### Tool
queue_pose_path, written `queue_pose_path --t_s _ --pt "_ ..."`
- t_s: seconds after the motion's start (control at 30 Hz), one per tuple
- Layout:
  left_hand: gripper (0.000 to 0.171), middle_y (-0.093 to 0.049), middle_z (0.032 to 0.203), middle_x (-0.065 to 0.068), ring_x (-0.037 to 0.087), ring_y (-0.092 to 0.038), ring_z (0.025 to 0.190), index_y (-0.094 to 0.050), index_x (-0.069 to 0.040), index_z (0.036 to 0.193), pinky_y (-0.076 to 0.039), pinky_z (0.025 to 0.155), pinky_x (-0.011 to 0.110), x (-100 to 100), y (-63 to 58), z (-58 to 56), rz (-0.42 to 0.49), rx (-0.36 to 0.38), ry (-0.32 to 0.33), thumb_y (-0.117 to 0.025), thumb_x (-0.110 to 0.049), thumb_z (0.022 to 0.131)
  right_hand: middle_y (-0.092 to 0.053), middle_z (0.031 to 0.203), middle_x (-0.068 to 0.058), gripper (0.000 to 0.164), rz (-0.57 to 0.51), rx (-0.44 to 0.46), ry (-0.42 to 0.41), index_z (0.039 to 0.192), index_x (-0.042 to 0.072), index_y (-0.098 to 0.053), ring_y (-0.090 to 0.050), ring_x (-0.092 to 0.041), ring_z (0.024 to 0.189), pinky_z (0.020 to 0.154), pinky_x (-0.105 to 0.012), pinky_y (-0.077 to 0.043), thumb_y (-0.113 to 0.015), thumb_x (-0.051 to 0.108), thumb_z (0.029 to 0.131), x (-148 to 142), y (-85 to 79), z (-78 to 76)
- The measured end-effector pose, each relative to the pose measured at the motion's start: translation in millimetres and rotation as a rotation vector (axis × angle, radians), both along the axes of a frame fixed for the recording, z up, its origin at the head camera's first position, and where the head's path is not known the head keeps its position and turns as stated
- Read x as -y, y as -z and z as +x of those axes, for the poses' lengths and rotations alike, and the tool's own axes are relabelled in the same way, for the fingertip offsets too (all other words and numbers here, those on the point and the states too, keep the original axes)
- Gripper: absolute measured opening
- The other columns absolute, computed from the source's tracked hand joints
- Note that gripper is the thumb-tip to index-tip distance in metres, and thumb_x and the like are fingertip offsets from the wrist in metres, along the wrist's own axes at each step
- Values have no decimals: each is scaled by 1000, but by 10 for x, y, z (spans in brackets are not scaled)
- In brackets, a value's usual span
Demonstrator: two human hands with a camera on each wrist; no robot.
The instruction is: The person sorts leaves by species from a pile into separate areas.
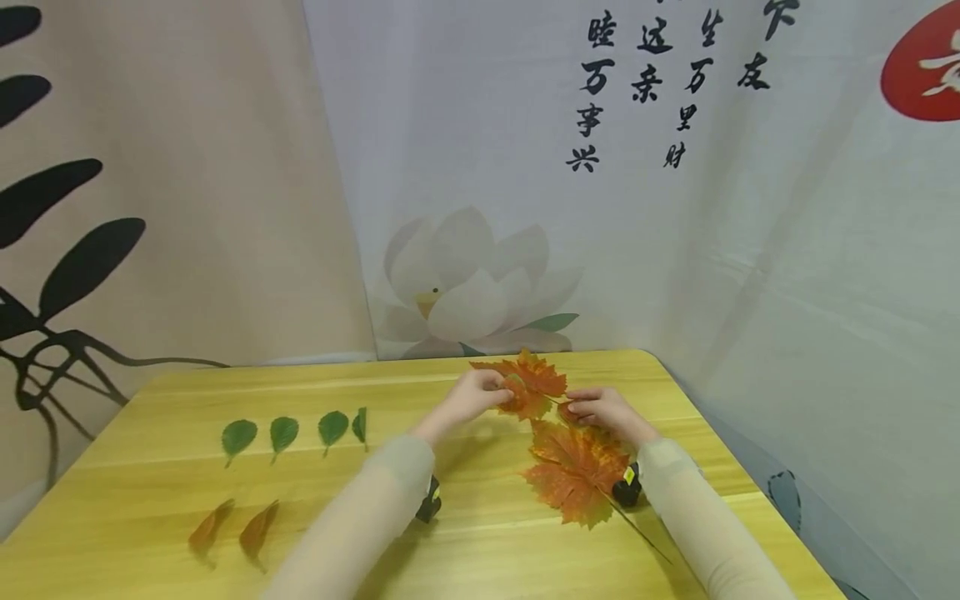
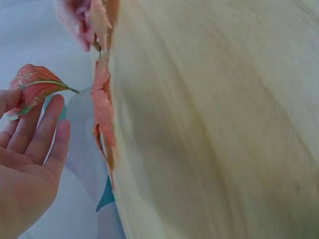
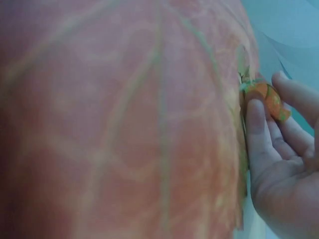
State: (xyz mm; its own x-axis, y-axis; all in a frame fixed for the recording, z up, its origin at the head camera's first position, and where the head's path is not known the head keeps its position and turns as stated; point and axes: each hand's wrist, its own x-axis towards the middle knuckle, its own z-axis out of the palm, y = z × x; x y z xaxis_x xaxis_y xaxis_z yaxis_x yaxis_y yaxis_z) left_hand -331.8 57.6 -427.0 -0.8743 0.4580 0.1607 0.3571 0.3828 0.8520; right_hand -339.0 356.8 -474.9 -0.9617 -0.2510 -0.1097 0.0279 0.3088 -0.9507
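Note:
A branch of artificial maple leaves lies on the table, with a large orange leaf [image 1: 573,475] at its near end and more orange leaves [image 1: 536,375] farther back. Its thin stem [image 1: 641,531] points toward the front right. My left hand [image 1: 474,395] pinches a small red leaf [image 2: 37,84] with green edges between thumb and forefinger; the other fingers are extended. At the middle of the branch, my right hand [image 1: 606,411] pinches a small curled orange leaf-like piece [image 3: 274,102] beside the stem. A maple leaf covers most of the right wrist view.
On the left of the wooden table [image 1: 150,433] several green leaves [image 1: 283,434] form a row. Nearer the front lie two orange-brown leaves [image 1: 258,532]. A printed cloth [image 1: 480,183] hangs behind the table. Black wrist devices [image 1: 627,487] show at both forearms.

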Motion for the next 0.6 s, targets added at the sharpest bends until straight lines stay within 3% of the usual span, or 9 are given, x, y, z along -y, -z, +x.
queue_pose_path --t_s 0.2,0.5,0.6 --pt "27 -68 109 10 21 -67 89 -65 -4 111 -55 78 37 138 -138 46 47 89 -4 -68 -24 93 -59 125 -25 44 6 -4 18 134 -11 -50 -66 -22 97 82 -35 -55 -60 8 96 -2 -2 10" --pt "33 -66 112 15 17 -65 82 -62 1 117 -55 72 50 516 -245 202 43 102 -14 -69 -20 92 -57 128 -26 45 25 -12 30 133 -10 -51 -66 -22 98 81 -35 -55 -62 10 95 41 -3 22" --pt "35 -69 102 15 20 -65 73 -60 4 118 -55 68 50 665 -249 283 36 111 4 -68 -17 92 -58 128 -25 45 31 -8 39 134 -9 -51 -66 -21 97 81 -34 -55 -63 11 95 46 -3 23"
